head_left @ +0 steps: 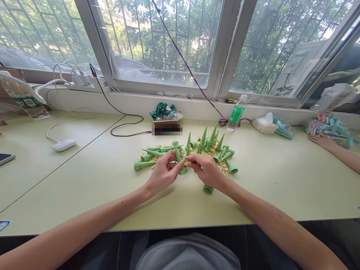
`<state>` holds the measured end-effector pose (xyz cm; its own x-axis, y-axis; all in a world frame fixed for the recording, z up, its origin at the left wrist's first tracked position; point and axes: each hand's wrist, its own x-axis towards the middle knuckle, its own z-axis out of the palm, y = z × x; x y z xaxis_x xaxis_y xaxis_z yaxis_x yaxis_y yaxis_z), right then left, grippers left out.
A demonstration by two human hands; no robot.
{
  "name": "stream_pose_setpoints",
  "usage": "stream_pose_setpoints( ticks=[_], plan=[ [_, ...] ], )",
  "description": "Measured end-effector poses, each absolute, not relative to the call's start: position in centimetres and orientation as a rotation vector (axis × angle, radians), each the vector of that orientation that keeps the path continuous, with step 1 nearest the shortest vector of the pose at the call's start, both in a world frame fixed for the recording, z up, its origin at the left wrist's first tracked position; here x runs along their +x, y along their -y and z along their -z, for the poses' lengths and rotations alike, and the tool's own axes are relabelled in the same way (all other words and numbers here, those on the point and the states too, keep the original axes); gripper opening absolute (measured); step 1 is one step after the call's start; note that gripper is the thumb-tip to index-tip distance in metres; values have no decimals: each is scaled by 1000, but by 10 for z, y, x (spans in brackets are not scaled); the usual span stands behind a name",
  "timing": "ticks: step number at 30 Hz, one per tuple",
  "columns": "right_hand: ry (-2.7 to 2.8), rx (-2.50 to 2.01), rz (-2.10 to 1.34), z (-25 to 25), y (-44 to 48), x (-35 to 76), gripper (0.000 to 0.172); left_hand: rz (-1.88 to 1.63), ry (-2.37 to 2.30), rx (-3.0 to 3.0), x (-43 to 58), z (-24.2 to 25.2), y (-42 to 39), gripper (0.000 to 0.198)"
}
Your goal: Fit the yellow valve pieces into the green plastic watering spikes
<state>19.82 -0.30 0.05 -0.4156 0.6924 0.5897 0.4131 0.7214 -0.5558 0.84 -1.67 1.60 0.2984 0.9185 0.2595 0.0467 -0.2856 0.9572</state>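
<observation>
My left hand is closed around a green plastic watering spike, its pointed end up and its wide cap end down. My right hand pinches a small yellow plastic piece against the spike's side. Behind both hands lies a pile of green spikes, some upright and others on their sides, with several small yellow pieces scattered among them. One more green piece with a round open end shows below my right wrist, partly hidden by it.
At the back stand a small cardboard box with green plastic, a water bottle and a tissue box. A black cable and a white device lie leftward. Another person's hand rests near hangers at right.
</observation>
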Motion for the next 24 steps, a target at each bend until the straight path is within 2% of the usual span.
stream_pose_setpoints(
  ticks=[8, 24],
  plan=[
    [2102, -867, -356, 0, 2, 199, 13, -1157, -879, 1726, 5, -8, 15, 19],
    [2246, -985, -373, -5, 8, 201, 30, -1179, -909, 1962, 3, -4, 15, 15]
  ],
)
